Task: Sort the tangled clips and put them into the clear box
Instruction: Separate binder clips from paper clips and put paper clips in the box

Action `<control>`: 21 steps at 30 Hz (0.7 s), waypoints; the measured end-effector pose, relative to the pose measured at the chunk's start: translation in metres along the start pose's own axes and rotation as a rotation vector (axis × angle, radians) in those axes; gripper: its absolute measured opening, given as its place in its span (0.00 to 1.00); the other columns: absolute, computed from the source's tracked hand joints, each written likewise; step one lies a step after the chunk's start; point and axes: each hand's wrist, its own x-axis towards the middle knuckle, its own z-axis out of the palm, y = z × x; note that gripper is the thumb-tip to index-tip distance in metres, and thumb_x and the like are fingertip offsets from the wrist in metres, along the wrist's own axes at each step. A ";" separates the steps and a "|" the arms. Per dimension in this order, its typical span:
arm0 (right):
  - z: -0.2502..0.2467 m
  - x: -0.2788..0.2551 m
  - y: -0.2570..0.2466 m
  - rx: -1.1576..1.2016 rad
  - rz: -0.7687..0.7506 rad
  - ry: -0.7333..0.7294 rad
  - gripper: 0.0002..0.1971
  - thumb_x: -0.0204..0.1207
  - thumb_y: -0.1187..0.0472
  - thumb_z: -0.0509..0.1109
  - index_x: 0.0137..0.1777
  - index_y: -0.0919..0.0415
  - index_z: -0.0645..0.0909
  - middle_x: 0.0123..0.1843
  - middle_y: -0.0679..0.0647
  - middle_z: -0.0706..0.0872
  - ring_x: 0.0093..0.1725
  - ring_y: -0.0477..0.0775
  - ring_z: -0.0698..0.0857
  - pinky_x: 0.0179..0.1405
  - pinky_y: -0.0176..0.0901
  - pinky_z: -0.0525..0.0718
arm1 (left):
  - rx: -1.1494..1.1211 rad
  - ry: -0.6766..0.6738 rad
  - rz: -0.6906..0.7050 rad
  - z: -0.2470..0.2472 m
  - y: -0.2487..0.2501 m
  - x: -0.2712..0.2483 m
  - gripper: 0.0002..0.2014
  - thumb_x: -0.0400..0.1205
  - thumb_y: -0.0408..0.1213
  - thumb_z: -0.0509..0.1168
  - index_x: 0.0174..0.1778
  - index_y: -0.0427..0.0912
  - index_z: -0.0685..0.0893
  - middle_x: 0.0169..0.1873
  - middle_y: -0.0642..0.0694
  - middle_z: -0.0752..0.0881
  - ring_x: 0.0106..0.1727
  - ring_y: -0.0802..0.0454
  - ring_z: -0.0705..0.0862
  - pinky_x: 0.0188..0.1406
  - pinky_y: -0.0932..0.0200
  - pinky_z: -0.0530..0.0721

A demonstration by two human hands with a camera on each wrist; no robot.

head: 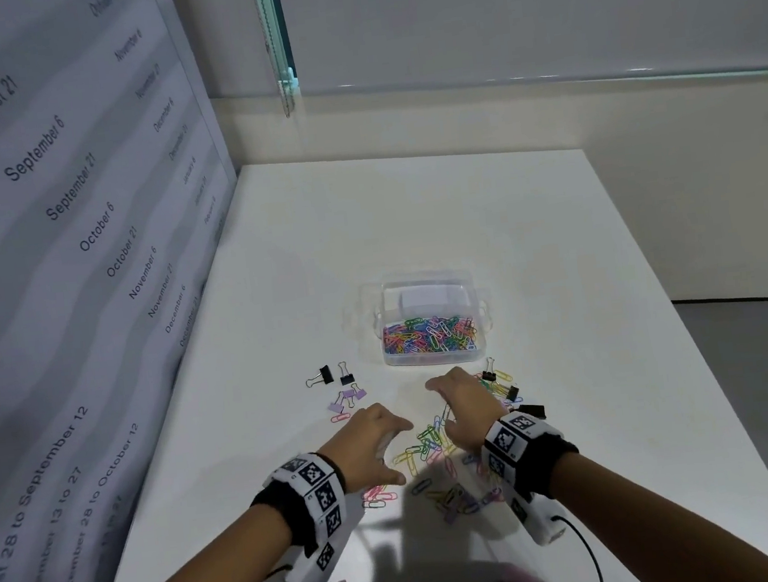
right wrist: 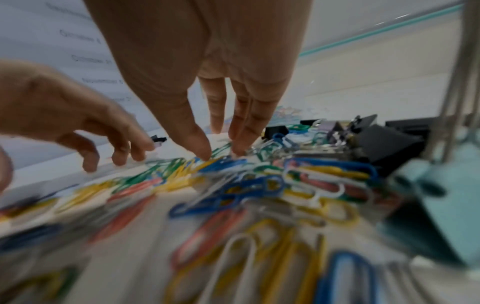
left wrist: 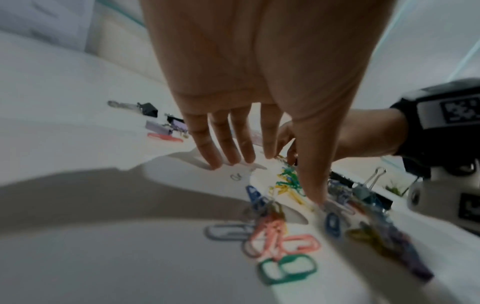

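Note:
The clear box (head: 431, 358) stands mid-table, holding many coloured paper clips. In front of it a loose tangle of coloured paper clips (head: 429, 447) (right wrist: 259, 185) (left wrist: 285, 185) lies between my hands. My left hand (head: 389, 451) (left wrist: 272, 176) hovers at the pile's left edge, its fingers spread, relaxed and holding nothing. My right hand (head: 451, 411) (right wrist: 222, 154) points straight down. Its thumb and fingertips (right wrist: 205, 154) touch the top of the pile without pinching a clip. Black binder clips (head: 511, 391) (right wrist: 384, 144) lie mixed into the right side of the pile.
Left of the box lie two black binder clips (head: 329, 374) and purple binder clips (head: 348, 396). A teal binder clip (right wrist: 441, 195) sits by my right wrist. A printed date banner (head: 58, 230) walls the left side. The table edge (head: 710, 351) drops to the floor on the right.

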 end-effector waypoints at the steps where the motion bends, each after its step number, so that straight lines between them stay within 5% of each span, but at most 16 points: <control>1: 0.003 0.000 -0.002 -0.004 -0.012 -0.022 0.28 0.68 0.71 0.65 0.70 0.58 0.70 0.66 0.59 0.72 0.66 0.58 0.74 0.66 0.45 0.74 | 0.034 0.012 -0.035 0.000 -0.002 -0.003 0.37 0.68 0.48 0.76 0.73 0.51 0.69 0.66 0.47 0.72 0.68 0.50 0.71 0.69 0.51 0.74; 7: 0.009 -0.011 -0.003 0.063 -0.116 -0.086 0.17 0.69 0.70 0.63 0.57 0.60 0.82 0.59 0.59 0.82 0.58 0.56 0.80 0.53 0.34 0.70 | 0.127 -0.044 -0.204 0.001 -0.008 -0.021 0.38 0.63 0.49 0.79 0.64 0.48 0.66 0.60 0.48 0.72 0.56 0.47 0.78 0.54 0.48 0.81; 12: -0.002 -0.002 0.008 0.066 -0.026 0.054 0.25 0.70 0.62 0.61 0.69 0.60 0.73 0.67 0.60 0.74 0.69 0.60 0.71 0.73 0.48 0.69 | 0.119 -0.033 -0.159 0.012 -0.012 -0.027 0.33 0.66 0.41 0.78 0.63 0.46 0.68 0.59 0.47 0.72 0.55 0.46 0.79 0.55 0.51 0.80; 14: -0.003 -0.001 0.010 0.034 0.006 0.049 0.26 0.71 0.64 0.64 0.71 0.59 0.70 0.69 0.60 0.73 0.71 0.60 0.68 0.74 0.48 0.66 | 0.069 -0.002 -0.158 0.014 -0.010 -0.025 0.29 0.69 0.41 0.76 0.62 0.44 0.69 0.57 0.47 0.73 0.55 0.46 0.79 0.55 0.53 0.79; 19: 0.004 -0.012 -0.002 0.113 -0.060 -0.005 0.21 0.69 0.70 0.64 0.62 0.60 0.78 0.60 0.60 0.80 0.61 0.58 0.77 0.66 0.46 0.74 | -0.035 0.098 -0.138 0.017 0.000 -0.011 0.19 0.73 0.39 0.73 0.56 0.42 0.75 0.43 0.52 0.70 0.45 0.52 0.72 0.45 0.62 0.68; 21: 0.010 -0.019 -0.009 0.139 -0.109 -0.012 0.20 0.67 0.72 0.62 0.58 0.61 0.82 0.57 0.60 0.84 0.57 0.57 0.81 0.58 0.37 0.75 | -0.067 0.124 -0.119 0.017 0.006 -0.005 0.17 0.73 0.38 0.73 0.55 0.42 0.77 0.43 0.50 0.72 0.43 0.52 0.72 0.45 0.62 0.69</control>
